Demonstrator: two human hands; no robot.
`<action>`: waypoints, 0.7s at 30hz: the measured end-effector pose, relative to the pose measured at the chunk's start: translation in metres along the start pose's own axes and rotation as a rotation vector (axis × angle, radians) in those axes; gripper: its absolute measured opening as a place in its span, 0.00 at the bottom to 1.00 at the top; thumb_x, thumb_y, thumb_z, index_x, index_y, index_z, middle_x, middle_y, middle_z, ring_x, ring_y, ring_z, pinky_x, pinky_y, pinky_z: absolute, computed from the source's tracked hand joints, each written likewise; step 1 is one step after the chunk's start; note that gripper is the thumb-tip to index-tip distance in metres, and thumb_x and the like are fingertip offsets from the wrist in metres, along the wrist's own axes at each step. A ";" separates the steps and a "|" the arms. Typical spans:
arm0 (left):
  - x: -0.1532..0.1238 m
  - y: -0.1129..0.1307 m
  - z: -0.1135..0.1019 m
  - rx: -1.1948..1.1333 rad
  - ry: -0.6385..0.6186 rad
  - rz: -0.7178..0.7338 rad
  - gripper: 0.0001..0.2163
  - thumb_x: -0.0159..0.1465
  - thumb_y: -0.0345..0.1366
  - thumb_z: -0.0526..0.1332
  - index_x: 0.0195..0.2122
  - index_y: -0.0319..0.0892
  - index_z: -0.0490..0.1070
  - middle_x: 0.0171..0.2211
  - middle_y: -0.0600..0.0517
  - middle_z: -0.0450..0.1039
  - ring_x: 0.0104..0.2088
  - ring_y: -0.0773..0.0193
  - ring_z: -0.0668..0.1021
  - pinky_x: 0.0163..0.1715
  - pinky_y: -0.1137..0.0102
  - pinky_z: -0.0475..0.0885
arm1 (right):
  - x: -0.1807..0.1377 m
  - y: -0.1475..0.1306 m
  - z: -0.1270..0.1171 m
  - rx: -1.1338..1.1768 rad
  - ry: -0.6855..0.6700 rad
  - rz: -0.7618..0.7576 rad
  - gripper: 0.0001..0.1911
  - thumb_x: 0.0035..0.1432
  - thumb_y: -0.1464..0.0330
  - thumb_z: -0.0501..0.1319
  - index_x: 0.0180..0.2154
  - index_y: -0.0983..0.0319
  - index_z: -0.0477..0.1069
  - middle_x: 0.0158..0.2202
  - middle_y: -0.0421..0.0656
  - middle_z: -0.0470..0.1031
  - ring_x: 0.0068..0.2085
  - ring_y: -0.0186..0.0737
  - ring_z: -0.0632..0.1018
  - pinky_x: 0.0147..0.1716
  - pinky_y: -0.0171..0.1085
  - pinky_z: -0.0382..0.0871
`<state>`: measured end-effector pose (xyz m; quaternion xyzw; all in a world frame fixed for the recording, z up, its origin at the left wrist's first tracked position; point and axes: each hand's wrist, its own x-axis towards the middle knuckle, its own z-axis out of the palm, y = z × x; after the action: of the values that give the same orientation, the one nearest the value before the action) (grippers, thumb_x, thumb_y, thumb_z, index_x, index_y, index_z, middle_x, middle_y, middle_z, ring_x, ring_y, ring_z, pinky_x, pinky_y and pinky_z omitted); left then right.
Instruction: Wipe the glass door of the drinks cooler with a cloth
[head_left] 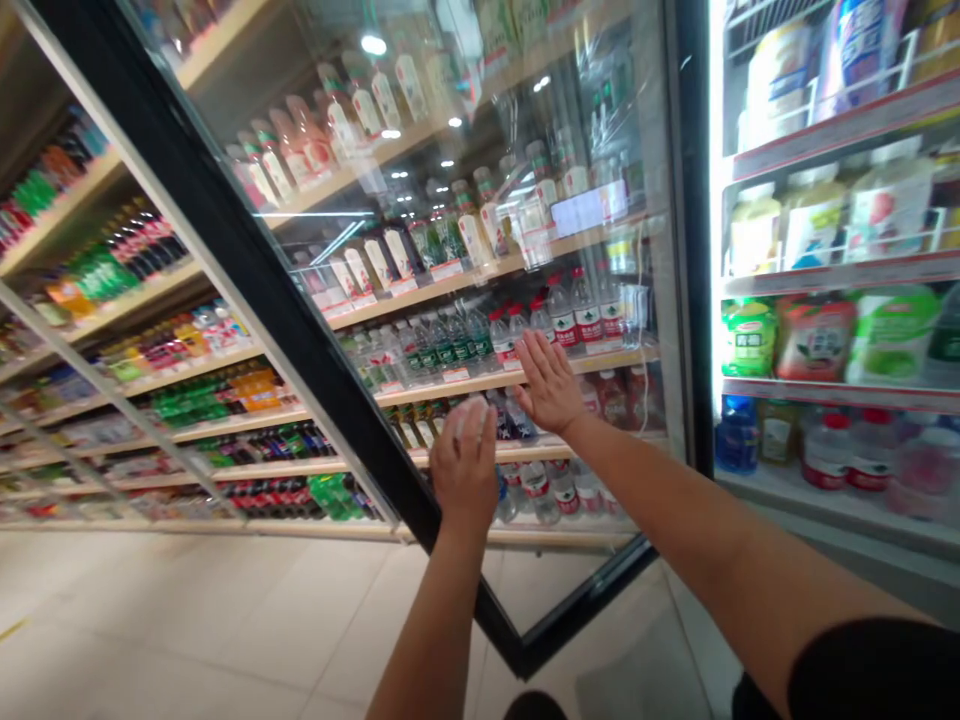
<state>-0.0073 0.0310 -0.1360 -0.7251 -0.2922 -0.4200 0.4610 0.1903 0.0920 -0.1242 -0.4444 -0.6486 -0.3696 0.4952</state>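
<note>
A glass cooler door (585, 130) with a black frame (247, 270) stands swung open in front of me. My right hand (550, 385) lies flat on the glass with its fingers stretched out. My left hand (465, 462) is raised lower and to the left, fingers together and pointing up, against or just off the glass. Neither hand holds anything. Through the glass I see shelves of water bottles (450, 340) and drink bottles (300, 150).
The open cooler interior at the right holds shelves (840, 390) of bottles and pouches. More drink shelves (187, 380) run along the left behind other glass doors. Pale floor tiles (187, 630) spread below.
</note>
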 end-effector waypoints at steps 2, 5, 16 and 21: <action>-0.017 0.014 0.003 -0.050 -0.047 0.127 0.20 0.68 0.28 0.55 0.60 0.46 0.68 0.58 0.49 0.71 0.64 0.58 0.66 0.63 0.61 0.62 | 0.000 0.000 0.000 0.004 -0.004 0.005 0.34 0.68 0.58 0.46 0.70 0.66 0.46 0.70 0.52 0.53 0.72 0.47 0.50 0.69 0.51 0.46; -0.014 0.010 0.002 -0.060 -0.060 0.121 0.20 0.67 0.27 0.56 0.60 0.46 0.67 0.59 0.48 0.71 0.65 0.58 0.64 0.64 0.62 0.61 | 0.001 0.000 0.001 0.003 -0.004 0.006 0.34 0.68 0.57 0.46 0.70 0.66 0.47 0.70 0.52 0.53 0.72 0.47 0.51 0.68 0.51 0.46; -0.020 0.010 0.009 -0.085 -0.086 0.130 0.24 0.66 0.26 0.56 0.63 0.46 0.63 0.58 0.47 0.71 0.66 0.58 0.62 0.65 0.61 0.61 | 0.002 -0.001 0.002 -0.021 0.021 -0.001 0.33 0.68 0.57 0.47 0.68 0.66 0.51 0.69 0.52 0.55 0.72 0.46 0.51 0.69 0.49 0.46; 0.023 -0.022 -0.005 0.035 0.057 -0.154 0.22 0.67 0.28 0.56 0.62 0.49 0.66 0.62 0.46 0.66 0.67 0.53 0.60 0.64 0.56 0.60 | 0.003 -0.001 0.002 -0.026 0.025 -0.002 0.33 0.68 0.57 0.46 0.68 0.67 0.50 0.70 0.53 0.55 0.72 0.46 0.50 0.69 0.50 0.46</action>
<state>-0.0159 0.0367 -0.1049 -0.6800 -0.3411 -0.4694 0.4483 0.1884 0.0941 -0.1221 -0.4454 -0.6382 -0.3840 0.4969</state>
